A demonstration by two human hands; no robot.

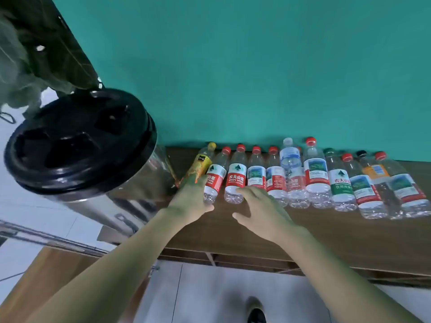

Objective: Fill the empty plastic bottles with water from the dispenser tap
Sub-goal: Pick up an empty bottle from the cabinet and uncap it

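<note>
Several empty plastic bottles stand in a row on a brown wooden table against the teal wall, most with red caps. My left hand reaches to the left end of the row, its fingers against a red-labelled bottle beside a yellow-capped bottle. My right hand hovers with spread, relaxed fingers just in front of the second red-labelled bottle. The steel water dispenser with a black lid stands at the left. Its tap is not clearly visible.
A taller clear bottle with a white cap and a green-labelled bottle stand further right in the row. A dark leafy plant hangs at the upper left. White floor tiles and a shoe show below the table edge.
</note>
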